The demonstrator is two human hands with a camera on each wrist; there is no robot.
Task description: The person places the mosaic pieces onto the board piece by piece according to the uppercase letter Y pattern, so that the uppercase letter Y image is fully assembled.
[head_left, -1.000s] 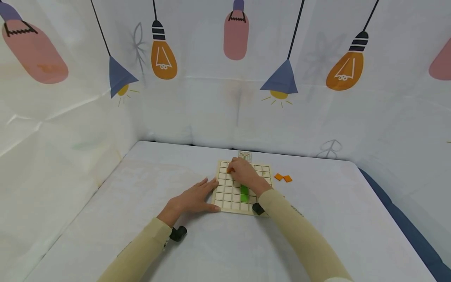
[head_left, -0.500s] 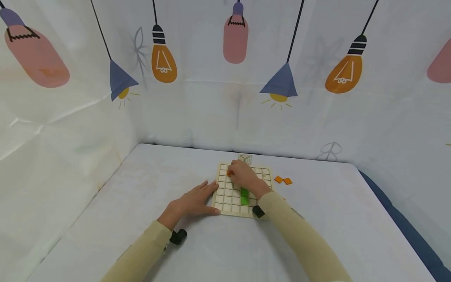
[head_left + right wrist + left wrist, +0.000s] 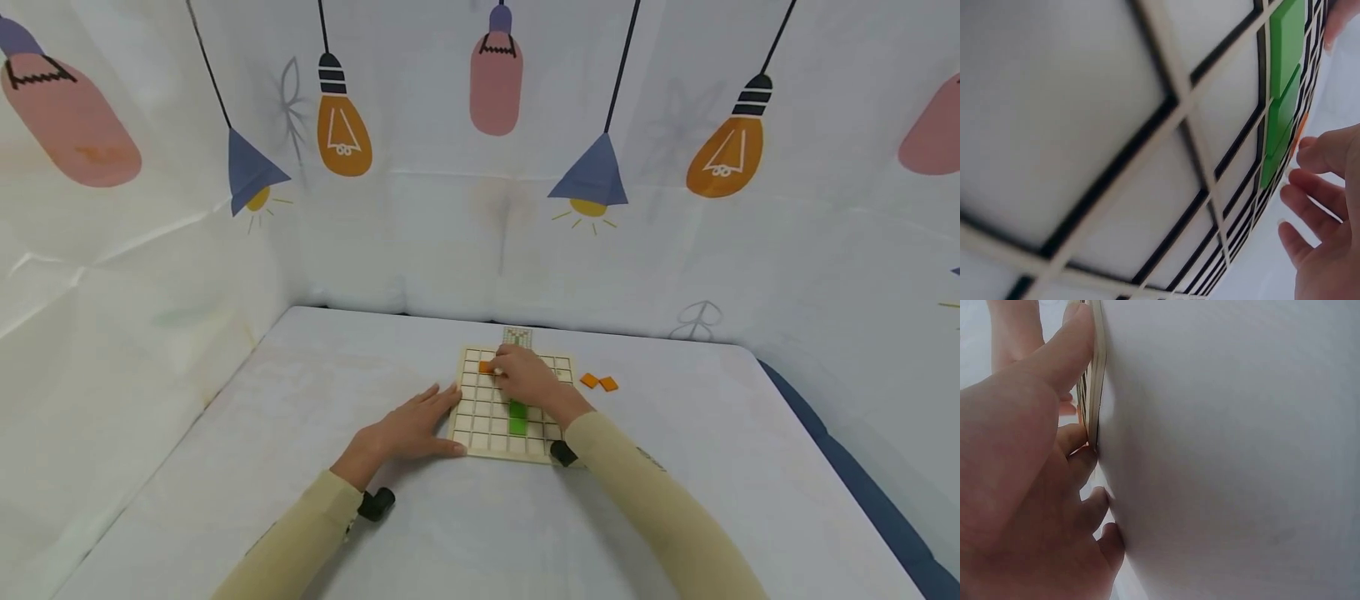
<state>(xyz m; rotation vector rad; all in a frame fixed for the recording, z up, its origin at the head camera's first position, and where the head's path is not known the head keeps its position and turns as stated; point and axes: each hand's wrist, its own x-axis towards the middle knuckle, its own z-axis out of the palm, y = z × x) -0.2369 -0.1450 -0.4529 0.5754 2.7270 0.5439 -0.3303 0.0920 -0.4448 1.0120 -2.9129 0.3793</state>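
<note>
A pale board (image 3: 480,421) with a dark square grid lies on the white table. My left hand (image 3: 411,427) rests spread at its left edge; in the left wrist view the thumb and fingertips of the left hand (image 3: 1029,444) touch the board's rim (image 3: 1099,381). The right hand (image 3: 528,379) is over the upper part, its fingertips beside an orange tile (image 3: 485,367) in the grid. Several green tiles (image 3: 1280,115) sit in a line, partly under the right hand in the head view. In the right wrist view the fingers of the right hand (image 3: 1329,206) look loosely bent, pinching nothing visible.
Two loose orange tiles (image 3: 599,382) lie to the right of the board. A small patterned card (image 3: 517,336) is behind the board. A white cloth wall (image 3: 450,242) with printed lamps stands beyond the table (image 3: 360,350).
The right hand has moved slightly right, off the orange tile, so more of that tile shows. The left hand has stayed at the board's edge.
</note>
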